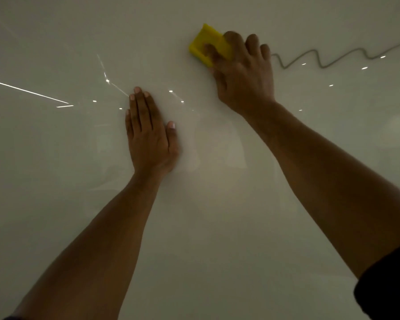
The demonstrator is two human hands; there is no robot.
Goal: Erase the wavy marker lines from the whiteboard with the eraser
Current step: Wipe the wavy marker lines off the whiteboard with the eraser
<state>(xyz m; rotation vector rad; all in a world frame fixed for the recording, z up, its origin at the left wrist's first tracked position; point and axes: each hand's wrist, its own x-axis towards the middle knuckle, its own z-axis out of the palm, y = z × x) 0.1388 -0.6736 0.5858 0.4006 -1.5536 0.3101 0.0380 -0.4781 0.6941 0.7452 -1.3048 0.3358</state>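
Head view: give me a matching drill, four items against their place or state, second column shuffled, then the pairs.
Column one:
1. eraser
2. left hand
3. right hand
4. wavy line

Column two:
A. flat on the whiteboard, fingers together, holding nothing
B. grey, runs off toward the right edge
C. yellow, pressed to the board, upper centre
D. closed on the yellow block

Pairs: 1-C, 2-A, 3-D, 4-B
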